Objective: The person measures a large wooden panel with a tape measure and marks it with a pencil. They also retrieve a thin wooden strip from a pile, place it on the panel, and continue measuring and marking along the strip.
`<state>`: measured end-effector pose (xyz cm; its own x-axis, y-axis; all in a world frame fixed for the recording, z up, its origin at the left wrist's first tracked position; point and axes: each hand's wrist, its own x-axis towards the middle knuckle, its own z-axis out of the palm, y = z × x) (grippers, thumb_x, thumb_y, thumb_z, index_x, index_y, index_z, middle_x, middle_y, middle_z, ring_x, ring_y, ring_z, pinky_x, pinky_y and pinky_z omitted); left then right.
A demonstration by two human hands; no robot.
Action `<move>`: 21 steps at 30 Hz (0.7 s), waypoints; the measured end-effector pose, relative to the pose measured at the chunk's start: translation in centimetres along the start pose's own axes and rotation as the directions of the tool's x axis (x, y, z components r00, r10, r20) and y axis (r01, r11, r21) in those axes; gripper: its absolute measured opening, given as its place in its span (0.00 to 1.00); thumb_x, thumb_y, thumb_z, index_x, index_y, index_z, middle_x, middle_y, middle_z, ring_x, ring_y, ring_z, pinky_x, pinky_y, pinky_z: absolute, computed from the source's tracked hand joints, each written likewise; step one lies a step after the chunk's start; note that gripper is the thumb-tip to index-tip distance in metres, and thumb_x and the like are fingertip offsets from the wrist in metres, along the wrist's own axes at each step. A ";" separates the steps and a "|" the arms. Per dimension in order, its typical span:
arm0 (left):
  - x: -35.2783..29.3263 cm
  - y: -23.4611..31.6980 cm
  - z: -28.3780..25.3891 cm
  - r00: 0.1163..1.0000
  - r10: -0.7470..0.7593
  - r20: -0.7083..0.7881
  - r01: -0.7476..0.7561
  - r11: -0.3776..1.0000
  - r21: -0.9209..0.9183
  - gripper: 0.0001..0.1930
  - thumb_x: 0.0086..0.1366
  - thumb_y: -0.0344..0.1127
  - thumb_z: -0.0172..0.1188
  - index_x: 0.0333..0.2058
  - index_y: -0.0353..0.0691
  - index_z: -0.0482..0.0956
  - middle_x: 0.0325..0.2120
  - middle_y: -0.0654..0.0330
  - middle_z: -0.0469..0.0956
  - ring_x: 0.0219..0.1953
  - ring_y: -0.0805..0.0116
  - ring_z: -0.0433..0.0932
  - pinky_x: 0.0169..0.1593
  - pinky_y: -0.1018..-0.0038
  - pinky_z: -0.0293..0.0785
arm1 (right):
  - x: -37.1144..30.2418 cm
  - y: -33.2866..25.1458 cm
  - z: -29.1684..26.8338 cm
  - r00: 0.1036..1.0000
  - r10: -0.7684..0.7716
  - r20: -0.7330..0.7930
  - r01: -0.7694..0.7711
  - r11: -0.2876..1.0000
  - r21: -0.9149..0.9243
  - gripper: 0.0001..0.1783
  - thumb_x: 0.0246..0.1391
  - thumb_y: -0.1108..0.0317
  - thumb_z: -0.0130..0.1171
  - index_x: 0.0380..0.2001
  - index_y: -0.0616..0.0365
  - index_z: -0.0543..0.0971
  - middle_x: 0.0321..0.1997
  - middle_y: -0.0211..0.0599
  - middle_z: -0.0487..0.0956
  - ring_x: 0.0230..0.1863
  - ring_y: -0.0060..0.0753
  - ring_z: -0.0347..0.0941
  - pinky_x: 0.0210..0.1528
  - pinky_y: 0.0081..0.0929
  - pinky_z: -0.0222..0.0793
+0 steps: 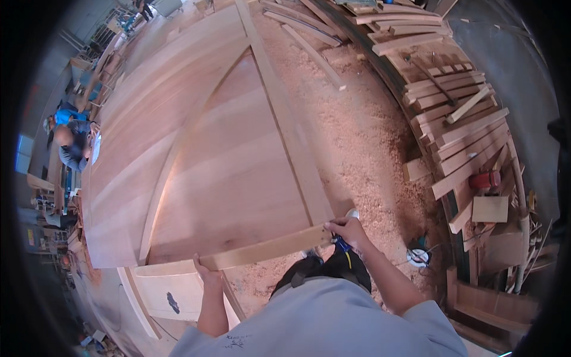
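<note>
A long, pale wooden strip [267, 247] lies along the near edge of a large plywood panel [232, 154]. My left hand [208, 272] grips the strip left of its middle, its fingertips over the edge. At the strip's right end, my right hand [351, 232] is closed around it, thumb and fingers near the corner. Just below the right hand shows a small blue and yellow object [341, 244], partly hidden; I cannot tell whether the hand holds it. Two more strips cross the panel, a diagonal one [178, 152] and one along its right side [285, 119].
Wood shavings [363, 131] cover the floor on the right. Beyond, a rack [410, 119] carries many boards and a red container [485, 179]. A round white object [418, 257] lies on the floor. Another person [74, 143] leans over paper at the panel's left edge.
</note>
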<state>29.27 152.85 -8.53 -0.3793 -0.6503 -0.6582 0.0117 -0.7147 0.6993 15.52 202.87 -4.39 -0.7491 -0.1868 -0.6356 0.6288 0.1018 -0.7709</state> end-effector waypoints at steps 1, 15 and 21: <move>-0.2 0.0 0.1 0.999 -0.019 0.035 0.019 1.000 0.007 0.28 0.62 0.57 0.61 0.53 0.45 0.74 0.48 0.60 0.78 0.52 0.56 0.76 0.56 0.56 0.74 | 0.2 -0.2 0.1 1.000 -0.023 -0.007 0.023 1.000 -0.005 0.21 0.55 0.59 0.69 0.42 0.69 0.84 0.33 0.36 0.84 0.29 0.20 0.76 0.34 0.20 0.72; -12.7 -8.2 5.0 0.835 -0.497 0.235 0.432 0.857 0.280 0.27 0.62 0.55 0.66 0.53 0.44 0.74 0.51 0.54 0.76 0.58 0.51 0.72 0.64 0.47 0.67 | -4.1 9.3 -5.6 0.964 0.173 -0.201 -0.080 0.911 0.404 0.28 0.63 0.50 0.60 0.41 0.71 0.81 0.34 0.45 0.85 0.33 0.29 0.81 0.38 0.22 0.74; -12.8 -9.1 7.2 0.876 -0.430 0.220 0.300 0.841 0.451 0.28 0.65 0.56 0.63 0.56 0.45 0.72 0.51 0.54 0.76 0.57 0.54 0.74 0.61 0.48 0.70 | -8.3 12.6 -6.8 0.923 0.275 -0.268 -0.084 0.826 0.557 0.24 0.64 0.53 0.58 0.41 0.70 0.80 0.35 0.46 0.84 0.37 0.32 0.82 0.40 0.23 0.76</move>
<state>27.38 169.53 -4.51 -0.5403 -0.2056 -0.8160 -0.5209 -0.6798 0.5163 28.24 212.38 -9.09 -0.5749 0.1171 -0.8098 0.6989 -0.4444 -0.5604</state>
